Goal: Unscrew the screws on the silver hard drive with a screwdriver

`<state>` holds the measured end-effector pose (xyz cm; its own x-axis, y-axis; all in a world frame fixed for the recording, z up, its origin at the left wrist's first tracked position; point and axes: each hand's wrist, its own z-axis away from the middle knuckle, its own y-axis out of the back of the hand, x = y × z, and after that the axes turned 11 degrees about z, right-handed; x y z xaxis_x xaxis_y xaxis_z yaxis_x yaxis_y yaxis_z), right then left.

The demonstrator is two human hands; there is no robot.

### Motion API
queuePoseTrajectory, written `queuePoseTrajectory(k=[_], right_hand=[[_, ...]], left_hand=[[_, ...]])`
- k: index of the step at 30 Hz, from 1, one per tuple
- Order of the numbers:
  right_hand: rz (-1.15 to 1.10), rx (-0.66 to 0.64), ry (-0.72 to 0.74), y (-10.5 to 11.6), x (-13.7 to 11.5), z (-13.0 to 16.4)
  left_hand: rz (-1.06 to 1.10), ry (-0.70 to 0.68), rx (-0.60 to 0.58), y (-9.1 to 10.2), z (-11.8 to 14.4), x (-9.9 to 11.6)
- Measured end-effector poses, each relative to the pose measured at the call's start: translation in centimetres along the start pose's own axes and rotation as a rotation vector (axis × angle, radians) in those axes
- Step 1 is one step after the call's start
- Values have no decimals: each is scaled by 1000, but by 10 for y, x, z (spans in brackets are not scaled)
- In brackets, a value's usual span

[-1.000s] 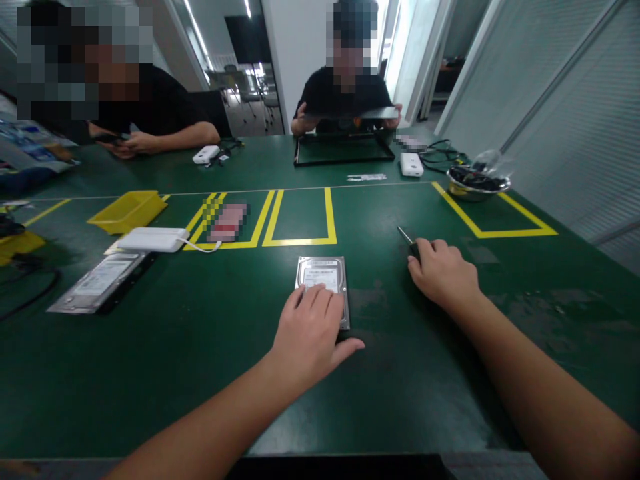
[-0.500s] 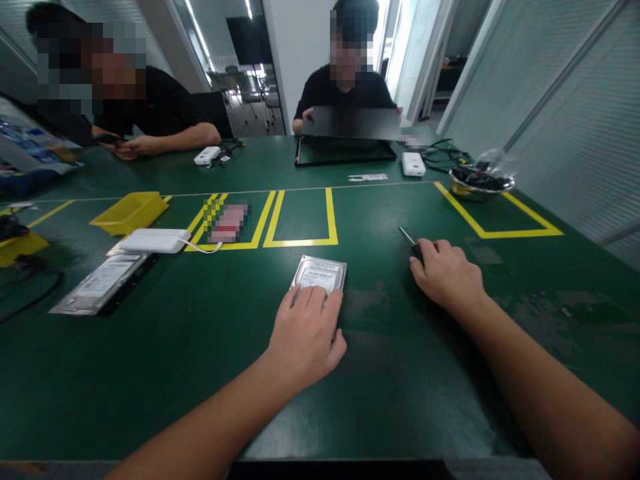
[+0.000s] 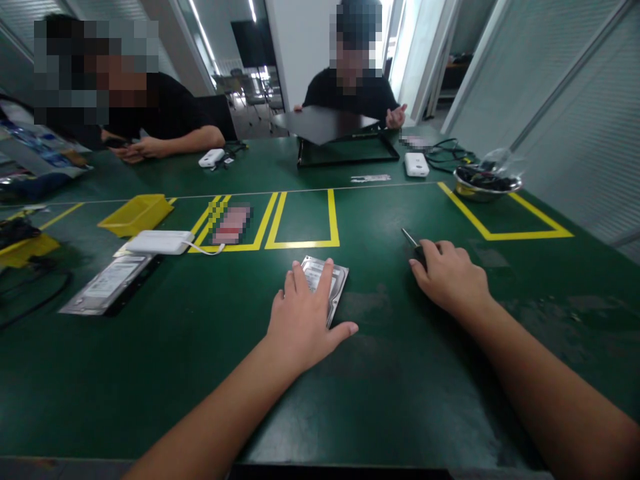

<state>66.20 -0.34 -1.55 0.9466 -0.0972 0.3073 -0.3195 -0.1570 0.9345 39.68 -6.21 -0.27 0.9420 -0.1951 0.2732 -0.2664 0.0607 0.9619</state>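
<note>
My left hand (image 3: pixel 305 320) lies flat, fingers spread, on a silver hard drive (image 3: pixel 336 275) that rests on the green table (image 3: pixel 200 360), turned a little clockwise. My right hand (image 3: pixel 450 277) is closed over the dark handle of a screwdriver (image 3: pixel 411 240), whose metal shaft points away to the upper left along the tabletop. The two hands are about a hand's width apart.
To the left lie a second hard drive (image 3: pixel 107 285), a white box (image 3: pixel 160 241) with a cable and a yellow bin (image 3: pixel 136 213). Yellow tape squares (image 3: pixel 303 217) mark the table. A metal bowl (image 3: pixel 487 183) sits far right. Two people sit opposite; one holds a dark panel (image 3: pixel 325 123).
My left hand has turned the hard drive slightly clockwise and its fingers have spread flat on it. The person opposite has tilted the dark panel down flat. My right hand has stayed put.
</note>
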Motion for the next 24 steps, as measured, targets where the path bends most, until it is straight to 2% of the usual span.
queuePoseTrajectory(k=[5, 13, 24], right_hand=[[-1, -1, 6, 0, 1, -1], [-11, 10, 23, -1, 4, -1], [9, 42, 19, 1, 4, 1]], left_hand=[[-9, 94, -33, 5, -9, 4], [11, 87, 51, 8, -16, 5], [-29, 139, 19, 8, -24, 7]])
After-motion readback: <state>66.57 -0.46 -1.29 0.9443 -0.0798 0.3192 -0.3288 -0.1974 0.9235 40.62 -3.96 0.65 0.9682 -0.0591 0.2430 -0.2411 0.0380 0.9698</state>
